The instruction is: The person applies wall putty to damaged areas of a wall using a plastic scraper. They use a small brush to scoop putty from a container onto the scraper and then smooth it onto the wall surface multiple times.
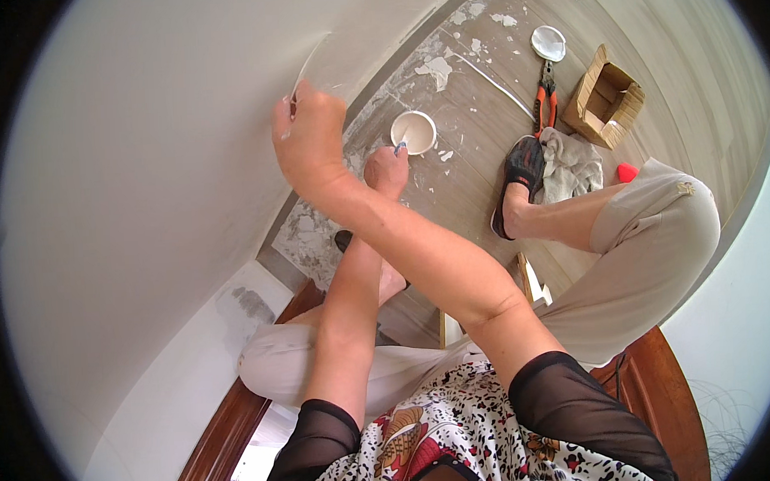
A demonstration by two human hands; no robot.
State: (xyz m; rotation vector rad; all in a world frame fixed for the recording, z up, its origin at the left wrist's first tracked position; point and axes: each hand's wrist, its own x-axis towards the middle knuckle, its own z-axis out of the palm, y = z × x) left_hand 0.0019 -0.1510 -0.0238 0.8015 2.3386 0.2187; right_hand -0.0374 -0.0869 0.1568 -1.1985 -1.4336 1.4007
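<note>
My right arm crosses over the left one. My right hand (312, 140) is closed around a thin, pale, blade-like scraper (307, 65), seen nearly edge-on against the white wall (165, 121). White smears mark its fingers. Lower down, my left hand (387, 170) is closed at the rim of a small white tub (414, 133), gripping a small tool with a bluish handle (401, 148). That tool's pale end reaches into the tub, where white paste shows. Whether the left fingers also hold the tub's rim is hidden.
White flakes (436, 71) litter the wood-look floor along the wall. Right of the tub lie orange-handled pliers (546, 100), a round white lid (548, 43), an open cardboard box (604, 102), a grey rag (571, 165) and a red object (627, 172). My shoe (520, 174) stands beside the rag.
</note>
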